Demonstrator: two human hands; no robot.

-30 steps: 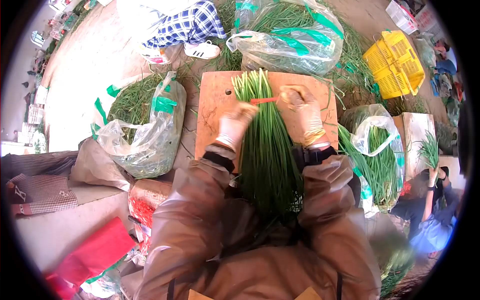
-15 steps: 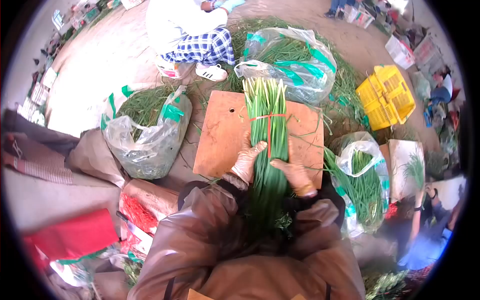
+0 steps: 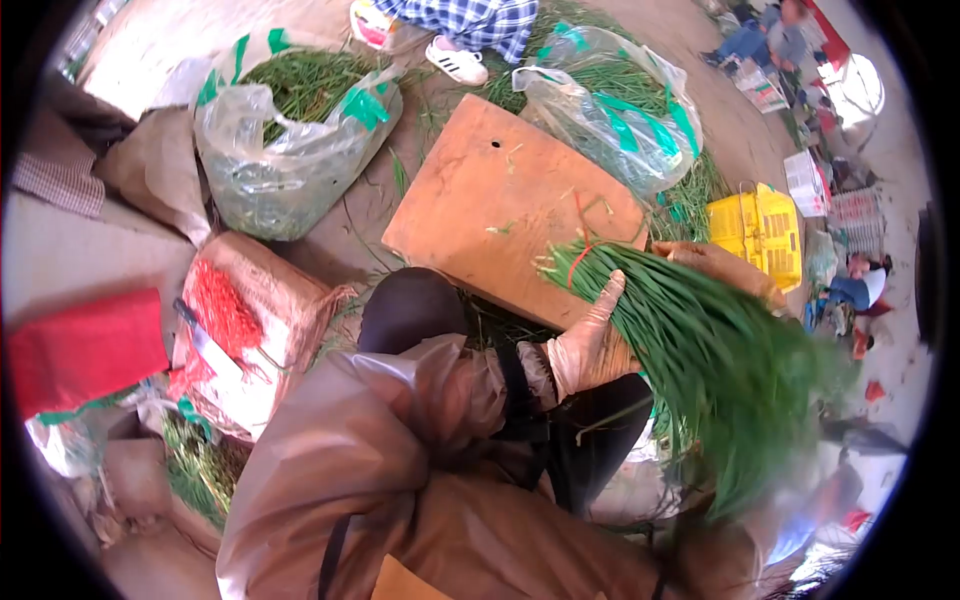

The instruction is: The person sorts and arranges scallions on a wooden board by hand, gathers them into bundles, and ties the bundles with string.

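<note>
A bunch of long green chives [image 3: 690, 330], bound near its pale cut ends with a red tie [image 3: 578, 262], lies across both my gloved hands. My left hand [image 3: 588, 350] grips it from the near side, thumb over the stems. On the far side my right hand [image 3: 722, 268] holds it too, its fingers partly hidden by the leaves. The cut ends are over the right corner of a wooden board [image 3: 490, 200]. The leafy ends spread toward the lower right and are blurred.
Clear plastic bags of greens stand at the left [image 3: 285, 170] and behind the board [image 3: 620, 110]. A yellow crate [image 3: 755, 235] is at the right. Red ties [image 3: 222, 300] and a knife [image 3: 212, 345] lie on a wrapped block at the left. Another person's shoe [image 3: 458, 62] shows beyond the board.
The bunch has swung from upright over the board to the right, with its leaves now pointing right and down. Both hands moved with it. My view has turned too.
</note>
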